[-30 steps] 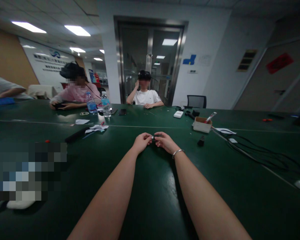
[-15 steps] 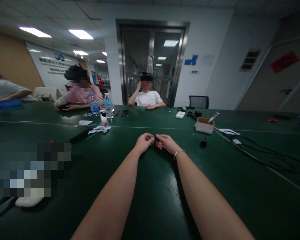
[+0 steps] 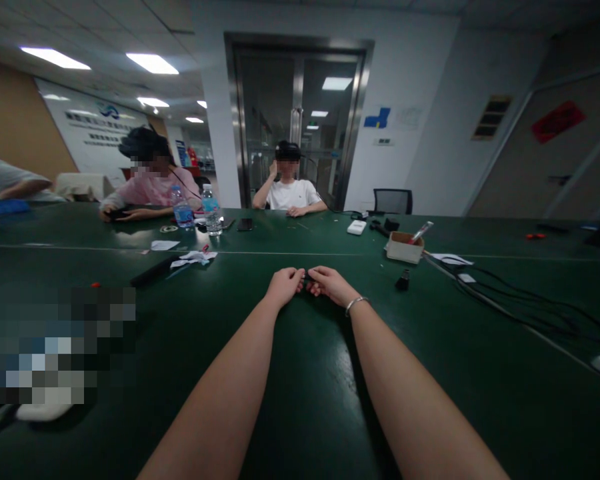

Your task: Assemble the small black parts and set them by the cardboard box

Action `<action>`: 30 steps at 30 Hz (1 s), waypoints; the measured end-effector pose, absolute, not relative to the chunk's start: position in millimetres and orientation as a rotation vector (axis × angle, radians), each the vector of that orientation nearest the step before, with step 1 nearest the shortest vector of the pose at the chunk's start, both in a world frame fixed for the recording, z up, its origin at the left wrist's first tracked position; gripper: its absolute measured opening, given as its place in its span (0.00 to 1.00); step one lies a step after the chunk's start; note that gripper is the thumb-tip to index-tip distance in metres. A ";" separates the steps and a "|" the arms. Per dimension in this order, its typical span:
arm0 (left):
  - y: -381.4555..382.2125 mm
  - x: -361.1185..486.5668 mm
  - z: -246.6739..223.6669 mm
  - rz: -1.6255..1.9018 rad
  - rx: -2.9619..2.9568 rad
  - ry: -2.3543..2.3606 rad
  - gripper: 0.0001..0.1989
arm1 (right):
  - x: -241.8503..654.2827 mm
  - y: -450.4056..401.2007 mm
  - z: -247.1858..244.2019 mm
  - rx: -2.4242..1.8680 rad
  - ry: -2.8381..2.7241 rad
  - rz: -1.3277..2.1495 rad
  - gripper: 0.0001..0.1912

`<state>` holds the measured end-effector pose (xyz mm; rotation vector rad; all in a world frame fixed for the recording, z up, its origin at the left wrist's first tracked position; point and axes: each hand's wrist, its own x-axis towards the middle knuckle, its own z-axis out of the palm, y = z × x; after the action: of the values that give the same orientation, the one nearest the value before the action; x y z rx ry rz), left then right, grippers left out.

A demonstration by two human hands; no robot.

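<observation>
Over the green tabletop (image 3: pixel 310 373), my left hand (image 3: pixel 285 287) and my right hand (image 3: pixel 331 285) meet nearly fingertip to fingertip. Between them is a small dark piece (image 3: pixel 307 275), pinched by the thumb and fingers of my right hand. My left fingers are also closed at its other side, but what they hold is hidden and too small to name. A silvery bracelet (image 3: pixel 356 305) circles my right wrist. A small black object (image 3: pixel 403 280) rests on the table to the right of my hands.
A small open box (image 3: pixel 404 251) with a pen-like item stands at the right, beside black cables (image 3: pixel 525 293). Left lie crumpled papers (image 3: pixel 195 259) and a dark bar (image 3: pixel 155 270). Water bottles (image 3: pixel 212 212) stand farther back. Two people (image 3: pixel 290 190) sit across the table; another is far left.
The whole scene has shifted slightly left as my head turned. My hands stay together; the light bit seen earlier at my left fingertips is now hidden.
</observation>
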<state>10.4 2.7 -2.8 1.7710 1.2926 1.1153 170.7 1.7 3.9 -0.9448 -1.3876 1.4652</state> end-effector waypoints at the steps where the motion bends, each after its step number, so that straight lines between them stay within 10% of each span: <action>1: 1.6 10.4 -1.8 1.106 1.783 1.315 0.19 | 170.9 1.4 4.2 -0.932 -1.393 1.470 0.07; 20: 17.8 6.2 -1.2 1.138 1.485 1.478 0.27 | 149.0 1.8 10.0 -0.931 -1.670 0.892 0.13; 30: 6.0 8.4 -6.8 1.114 1.779 1.286 0.21 | 166.4 4.5 7.4 -1.047 -1.557 1.186 0.10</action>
<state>8.4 6.0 -6.8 1.7794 1.2862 1.1139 166.4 4.5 7.4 -1.0473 -1.5571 1.1857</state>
